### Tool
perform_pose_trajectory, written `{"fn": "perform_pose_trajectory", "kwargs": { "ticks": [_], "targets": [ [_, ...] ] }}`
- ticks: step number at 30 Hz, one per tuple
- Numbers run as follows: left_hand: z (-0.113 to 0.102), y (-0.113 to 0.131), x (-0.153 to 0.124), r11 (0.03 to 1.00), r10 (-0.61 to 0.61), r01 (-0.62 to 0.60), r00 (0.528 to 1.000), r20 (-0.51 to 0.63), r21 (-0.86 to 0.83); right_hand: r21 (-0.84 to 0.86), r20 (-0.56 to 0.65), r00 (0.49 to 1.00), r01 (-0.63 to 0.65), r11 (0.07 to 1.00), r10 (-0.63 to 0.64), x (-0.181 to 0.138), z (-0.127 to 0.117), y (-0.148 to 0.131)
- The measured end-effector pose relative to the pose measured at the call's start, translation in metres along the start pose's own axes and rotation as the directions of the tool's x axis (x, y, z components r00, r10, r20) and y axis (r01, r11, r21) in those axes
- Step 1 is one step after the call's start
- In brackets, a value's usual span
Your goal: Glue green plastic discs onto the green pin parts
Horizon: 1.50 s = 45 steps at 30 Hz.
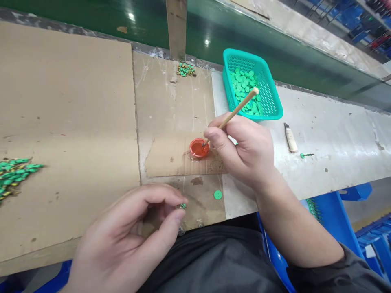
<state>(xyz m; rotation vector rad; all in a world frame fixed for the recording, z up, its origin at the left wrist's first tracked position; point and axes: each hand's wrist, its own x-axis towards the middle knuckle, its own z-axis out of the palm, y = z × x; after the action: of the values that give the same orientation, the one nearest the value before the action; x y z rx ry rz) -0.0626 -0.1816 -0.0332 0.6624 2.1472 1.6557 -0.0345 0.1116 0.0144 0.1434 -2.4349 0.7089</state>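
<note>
I'm looking at a small-parts factory line. A green conveyor belt runs along the far edge of my cardboard-covered bench, which carries a basket of green discs and heaps of small green pieces. Blue crates sit below its right end.

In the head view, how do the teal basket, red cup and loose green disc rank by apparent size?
1. teal basket, clearly largest
2. red cup
3. loose green disc, smallest, though nearer the camera than the cup
</note>
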Motion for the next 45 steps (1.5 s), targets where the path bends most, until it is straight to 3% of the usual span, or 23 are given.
{"fn": "perform_pose_trajectory", "kwargs": {
  "ticks": [5, 11, 19, 24, 27, 35, 42, 45],
  "targets": [
    [-0.002, 0.001, 0.001, 0.995, 0.079, -0.082, 0.996, 0.05, 0.061, 0.014, -0.044, 0.999, -0.013, 1.0, 0.014, -0.001, -0.001, -0.006],
    [0.001, -0.007, 0.002, 0.925, 0.274, -0.317, 0.938, 0.213, 0.208, 0.12, -0.267, 0.964, 0.036, 0.992, -0.003, -0.022, -0.012, -0.015],
    [0.01, -0.003, 0.01, 0.848, 0.403, -0.473, 0.869, 0.287, 0.239, 0.058, -0.213, 0.966, -0.138, 0.989, 0.147, -0.06, -0.021, -0.006],
    [0.012, 0.004, 0.013, 0.819, 0.444, -0.515, 0.849, 0.286, 0.255, -0.009, -0.086, 0.985, -0.149, 0.989, 0.147, -0.064, -0.025, -0.005],
    [0.013, 0.004, 0.013, 0.776, 0.487, -0.57, 0.814, 0.317, 0.27, 0.002, -0.064, 0.986, -0.152, 0.988, 0.152, -0.068, -0.027, -0.007],
    [0.02, 0.003, 0.016, 0.617, 0.535, -0.704, 0.703, 0.469, 0.351, 0.175, -0.207, 0.949, -0.202, 0.964, 0.237, -0.098, -0.027, -0.024],
    [0.022, 0.006, 0.015, 0.544, 0.535, -0.721, 0.692, 0.484, 0.43, 0.308, -0.191, 0.905, -0.312, 0.899, 0.379, -0.106, -0.022, -0.03],
    [0.024, 0.006, 0.014, 0.515, 0.534, -0.726, 0.688, 0.492, 0.457, 0.345, -0.166, 0.911, -0.305, 0.888, 0.377, -0.108, -0.02, -0.035]
  ]
}}
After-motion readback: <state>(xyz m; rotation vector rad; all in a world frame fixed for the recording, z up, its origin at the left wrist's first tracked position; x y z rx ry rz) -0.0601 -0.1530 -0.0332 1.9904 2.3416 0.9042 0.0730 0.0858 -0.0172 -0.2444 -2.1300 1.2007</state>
